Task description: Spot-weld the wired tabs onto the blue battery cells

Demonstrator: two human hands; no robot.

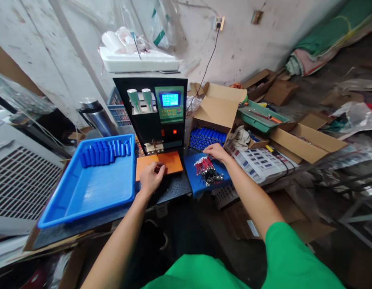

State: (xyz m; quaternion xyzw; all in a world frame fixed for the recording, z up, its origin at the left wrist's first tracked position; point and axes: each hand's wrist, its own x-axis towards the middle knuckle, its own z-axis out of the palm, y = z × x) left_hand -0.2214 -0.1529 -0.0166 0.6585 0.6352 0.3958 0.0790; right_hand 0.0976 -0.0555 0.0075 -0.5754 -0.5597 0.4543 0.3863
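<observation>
My left hand rests on the orange plate in front of the spot welder. Its fingers are curled together near the welding pins, and whatever they pinch is too small to make out. On the blue cloth lies a bundle of short red and black wire leads with pale ends. My right hand reaches over the far end of that bundle, thumb and fingers pinched. Whether a lead is between those fingertips is hidden.
Blue cylindrical cells stand in a blue tray at left. More fill a cardboard box behind my right hand. A thermos stands behind the tray. White crates and a green toolbox are at right.
</observation>
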